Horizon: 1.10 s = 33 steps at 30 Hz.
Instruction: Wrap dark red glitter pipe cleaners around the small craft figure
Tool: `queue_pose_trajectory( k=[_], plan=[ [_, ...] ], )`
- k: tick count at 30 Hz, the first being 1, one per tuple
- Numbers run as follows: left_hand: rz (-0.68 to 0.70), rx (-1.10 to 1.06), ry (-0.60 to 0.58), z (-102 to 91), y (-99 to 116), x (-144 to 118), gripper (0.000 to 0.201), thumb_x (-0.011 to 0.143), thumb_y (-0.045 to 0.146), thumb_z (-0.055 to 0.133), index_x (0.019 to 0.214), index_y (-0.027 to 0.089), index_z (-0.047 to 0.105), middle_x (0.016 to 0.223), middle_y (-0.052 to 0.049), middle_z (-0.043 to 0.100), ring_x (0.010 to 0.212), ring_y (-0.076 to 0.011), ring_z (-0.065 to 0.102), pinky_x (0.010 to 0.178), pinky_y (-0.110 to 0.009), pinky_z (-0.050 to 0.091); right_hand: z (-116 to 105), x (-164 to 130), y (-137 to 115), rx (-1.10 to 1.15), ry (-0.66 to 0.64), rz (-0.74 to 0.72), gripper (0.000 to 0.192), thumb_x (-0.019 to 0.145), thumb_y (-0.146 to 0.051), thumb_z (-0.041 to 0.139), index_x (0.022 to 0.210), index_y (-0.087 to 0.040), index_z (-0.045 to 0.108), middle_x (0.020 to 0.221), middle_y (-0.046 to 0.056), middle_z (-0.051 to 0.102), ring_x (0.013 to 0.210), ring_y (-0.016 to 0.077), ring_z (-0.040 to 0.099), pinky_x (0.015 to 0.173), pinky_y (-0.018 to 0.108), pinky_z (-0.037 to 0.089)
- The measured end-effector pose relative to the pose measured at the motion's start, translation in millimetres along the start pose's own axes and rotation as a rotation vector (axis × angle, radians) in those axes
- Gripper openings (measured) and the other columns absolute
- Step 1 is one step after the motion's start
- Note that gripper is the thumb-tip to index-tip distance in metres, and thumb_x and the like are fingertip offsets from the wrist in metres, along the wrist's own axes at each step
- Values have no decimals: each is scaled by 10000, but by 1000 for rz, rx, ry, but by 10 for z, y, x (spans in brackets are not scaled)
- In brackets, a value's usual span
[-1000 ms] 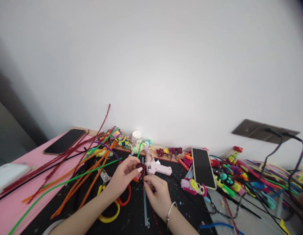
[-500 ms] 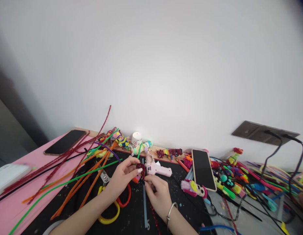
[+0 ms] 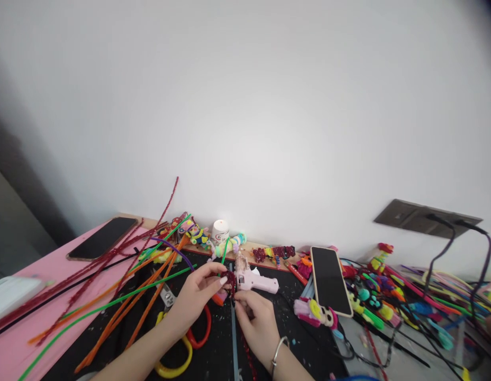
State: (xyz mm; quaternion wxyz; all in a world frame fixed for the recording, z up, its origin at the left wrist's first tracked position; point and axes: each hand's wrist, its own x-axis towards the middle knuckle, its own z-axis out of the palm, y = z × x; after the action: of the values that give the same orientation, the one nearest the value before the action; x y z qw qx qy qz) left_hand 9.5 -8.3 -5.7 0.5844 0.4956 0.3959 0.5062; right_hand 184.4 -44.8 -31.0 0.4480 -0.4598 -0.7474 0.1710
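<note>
My left hand [image 3: 196, 297] pinches a small dark red pipe-cleaner piece [image 3: 230, 278] between thumb and fingers over the black mat [image 3: 214, 349]. My right hand [image 3: 256, 320], with a bracelet on the wrist, grips the lower end of the same red piece, whose tail runs down along my wrist. A pink glue gun [image 3: 253, 280] lies just behind both hands. Red and yellow scissor handles [image 3: 190, 344] lie under my left forearm.
Long orange, green and red pipe cleaners [image 3: 122, 296] fan out at left over a pink surface with a phone [image 3: 101, 238]. A second phone [image 3: 330, 280], small pipe-cleaner figures [image 3: 368, 296] and cables [image 3: 444, 248] crowd the right. A white tub [image 3: 220, 230] stands by the wall.
The view has tilted up slightly, so everything sits lower in frame. Both hands keep hold of the red piece with small finger shifts.
</note>
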Motion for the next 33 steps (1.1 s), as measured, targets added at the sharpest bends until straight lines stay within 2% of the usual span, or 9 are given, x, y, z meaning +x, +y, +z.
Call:
queue_pose_trajectory(
  k=[3,6,10,19,33],
  plan=[
    [26,-9,24,16,17,-8,289,751,324,757,979,198,634,857,-4,669,736,-173,643,709,-299,530,9,-3,3,-1,7,-22,212,906,-139,494,849,-192,692,658,16,651,526,147,566,516,223,436],
    [28,-42,56,42,36,-15,423,731,297,770,1100,213,580,816,27,644,738,-160,616,702,-281,505,19,-8,6,-4,17,-56,217,916,-139,480,849,-189,681,653,13,640,517,139,553,504,216,421],
    [27,-91,22,63,30,-21,499,745,285,757,1169,211,506,743,61,611,680,-144,578,666,-271,466,16,-12,-8,-17,9,-97,208,935,-145,476,871,-187,669,650,8,626,524,136,554,509,213,421],
    [47,-61,-17,38,-96,-10,483,773,229,732,1183,192,479,675,85,586,623,-119,520,649,-261,405,0,-26,-52,-52,-18,-175,210,948,-128,466,892,-194,658,697,22,659,570,145,590,553,220,451],
    [11,-54,-41,65,-98,-22,449,754,229,754,1125,181,504,639,79,631,629,-132,560,674,-273,419,-6,-27,-57,-103,-56,-223,198,979,-148,465,938,-198,653,710,17,663,596,150,610,593,223,478]
  ],
)
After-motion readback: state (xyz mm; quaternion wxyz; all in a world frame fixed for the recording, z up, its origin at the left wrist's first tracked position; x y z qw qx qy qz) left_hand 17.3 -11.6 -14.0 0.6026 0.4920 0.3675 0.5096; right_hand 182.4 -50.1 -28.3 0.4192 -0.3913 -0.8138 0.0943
